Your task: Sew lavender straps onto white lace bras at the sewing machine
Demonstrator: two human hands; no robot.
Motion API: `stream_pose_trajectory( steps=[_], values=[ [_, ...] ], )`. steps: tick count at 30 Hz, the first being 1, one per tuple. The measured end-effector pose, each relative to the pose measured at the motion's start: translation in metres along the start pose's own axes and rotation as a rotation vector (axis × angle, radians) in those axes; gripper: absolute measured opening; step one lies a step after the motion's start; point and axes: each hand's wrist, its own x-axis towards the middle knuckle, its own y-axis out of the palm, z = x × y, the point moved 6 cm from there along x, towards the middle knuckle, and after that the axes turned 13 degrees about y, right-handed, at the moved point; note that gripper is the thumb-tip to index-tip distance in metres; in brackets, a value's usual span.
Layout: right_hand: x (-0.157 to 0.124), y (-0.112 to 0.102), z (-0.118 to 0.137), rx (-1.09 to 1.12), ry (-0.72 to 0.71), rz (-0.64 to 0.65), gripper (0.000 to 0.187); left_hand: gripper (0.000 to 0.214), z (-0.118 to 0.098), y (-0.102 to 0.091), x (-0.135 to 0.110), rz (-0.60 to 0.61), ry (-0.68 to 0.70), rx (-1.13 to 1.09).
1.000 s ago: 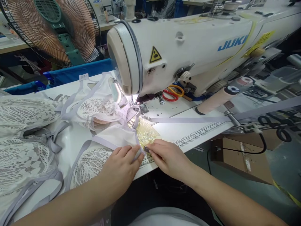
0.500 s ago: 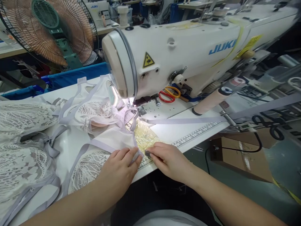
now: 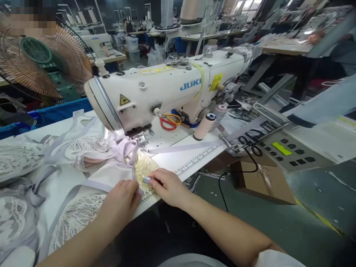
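Observation:
My left hand [image 3: 121, 202] lies on a white lace garment [image 3: 91, 167] with grey-lilac trim near the table's front edge, fingers pressing the strap end down. Just to its right, my right hand [image 3: 168, 185] pinches a small grey piece [image 3: 146, 180] at that strap end. Both hands sit over a yellowish taped patch [image 3: 141, 167] on the table. A white JUKI sewing machine [image 3: 167, 89] stands behind them, and the garment runs under its presser foot [image 3: 139, 139]. A grey elastic tape [image 3: 183, 147] feeds in from the right.
More lace garments [image 3: 19, 174] pile at the left. Red and orange scissors [image 3: 169, 120] and a thread cone [image 3: 204, 126] sit by the machine. A control panel [image 3: 283, 150] and black scissors [image 3: 251, 144] are at the right, a fan [image 3: 41, 63] at back left, a cardboard box [image 3: 261, 181] below.
The view has pulled back and tilted up, so the machine and hands look smaller and sit further left. Both hands stay at the strap end with the same grips.

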Motion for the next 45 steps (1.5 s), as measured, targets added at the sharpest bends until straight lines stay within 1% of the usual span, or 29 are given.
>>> stream_pose_trajectory(
  steps=[2, 4, 6, 9, 12, 13, 15, 18, 20, 24, 29, 34, 41, 45],
  values=[
    [0.000, 0.000, -0.001, 0.012, 0.020, 0.003, 0.013, 0.010, -0.002, 0.001, 0.000, 0.020, -0.097, 0.022],
    [0.001, 0.001, -0.002, 0.028, 0.030, 0.019, 0.011, 0.010, -0.005, 0.003, -0.002, 0.028, -0.149, 0.032],
    [0.001, 0.000, -0.003, 0.038, 0.040, 0.047, 0.010, 0.012, -0.008, 0.006, -0.004, 0.010, -0.187, 0.017],
    [0.002, -0.002, -0.004, 0.044, 0.043, 0.131, 0.008, 0.013, -0.012, 0.009, -0.009, -0.073, -0.226, -0.045],
    [0.003, -0.002, -0.005, 0.062, 0.032, 0.272, 0.009, 0.008, -0.013, 0.009, -0.016, -0.187, -0.275, -0.056],
    [0.003, -0.002, -0.005, 0.061, 0.022, 0.319, 0.010, 0.008, -0.013, 0.009, -0.018, -0.205, -0.290, -0.052],
    [0.005, -0.002, -0.004, 0.038, -0.021, 0.384, 0.012, 0.009, -0.013, 0.009, -0.021, -0.202, -0.306, -0.058],
    [0.011, -0.002, 0.001, -0.027, -0.109, 0.404, 0.014, 0.005, -0.010, 0.010, -0.024, -0.185, -0.324, -0.111],
    [0.016, 0.001, 0.004, -0.067, -0.134, 0.408, 0.014, 0.005, -0.007, 0.010, -0.027, -0.207, -0.326, -0.160],
    [0.026, 0.008, 0.009, -0.126, -0.131, 0.434, 0.017, 0.010, -0.003, 0.009, -0.034, -0.286, -0.331, -0.221],
    [0.031, 0.019, 0.019, -0.200, -0.190, 0.506, 0.021, 0.011, 0.001, 0.009, -0.040, -0.275, -0.330, -0.301],
    [0.035, 0.029, 0.025, -0.264, -0.221, 0.580, 0.024, 0.011, 0.002, 0.010, -0.042, -0.315, -0.290, -0.369],
    [0.041, 0.035, 0.032, -0.319, -0.284, 0.621, 0.025, 0.009, 0.002, 0.013, -0.047, -0.394, -0.245, -0.358],
    [0.043, 0.036, 0.035, -0.375, -0.308, 0.625, 0.024, 0.008, 0.001, 0.012, -0.048, -0.404, -0.222, -0.324]
  ],
)
